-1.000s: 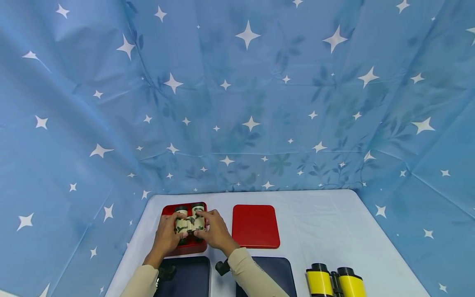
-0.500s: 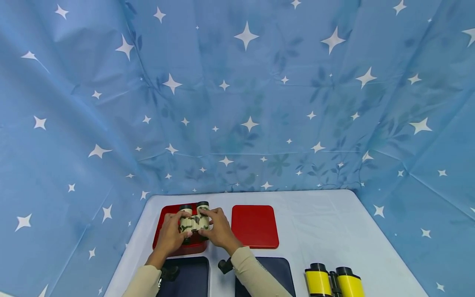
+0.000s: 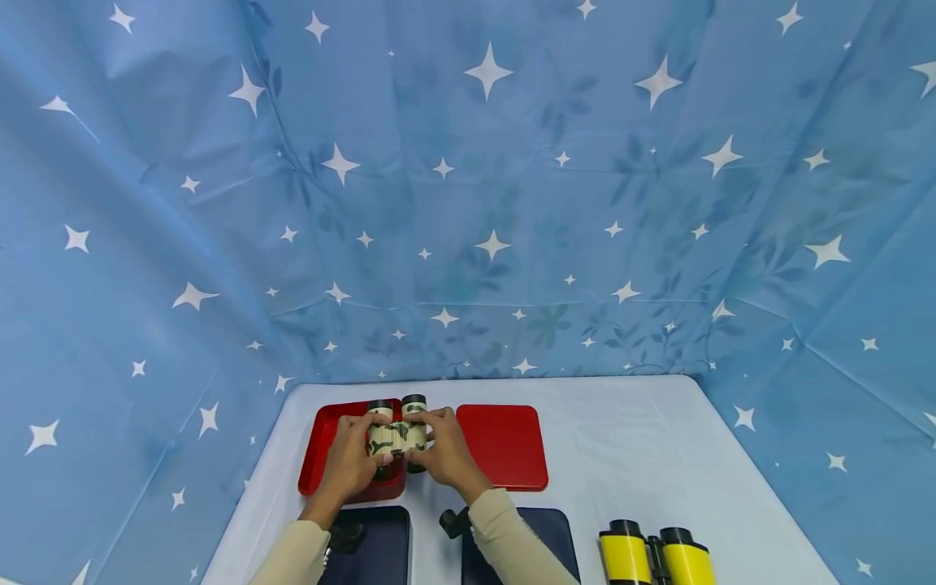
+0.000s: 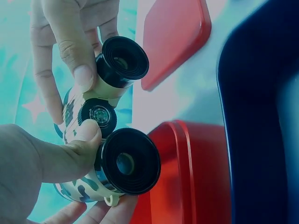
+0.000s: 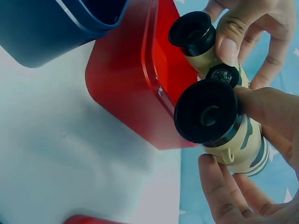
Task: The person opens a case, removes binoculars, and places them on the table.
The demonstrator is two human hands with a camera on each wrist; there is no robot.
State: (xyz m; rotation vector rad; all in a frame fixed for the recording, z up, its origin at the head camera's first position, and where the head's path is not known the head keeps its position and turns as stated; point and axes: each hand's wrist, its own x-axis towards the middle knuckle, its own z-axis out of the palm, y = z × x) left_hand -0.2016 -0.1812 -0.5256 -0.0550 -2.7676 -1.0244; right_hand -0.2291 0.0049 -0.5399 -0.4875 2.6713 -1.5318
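Camouflage-patterned binoculars (image 3: 395,437) with black eyecups are held up over the right side of an open red box (image 3: 313,455). My left hand (image 3: 348,457) grips the left barrel, thumb near the compass on the centre hinge in the left wrist view. Around the other barrel curls my right hand (image 3: 448,451), its thumb (image 5: 229,49) or the other hand's pressing by the compass in the right wrist view. Both eyepieces (image 4: 131,161) face back toward the wrists. Part of the binoculars extends past the box's right wall.
A flat red lid (image 3: 503,447) lies right of the box. Two dark blue containers, one at left (image 3: 376,544) and one at right (image 3: 552,532), stand nearer the front. Yellow and black binoculars (image 3: 654,555) sit at the front right of the white table (image 3: 621,439).
Both hands have carried the camouflage binoculars up and to the right, from inside the red box to over its right wall. More of the box's inside shows now.
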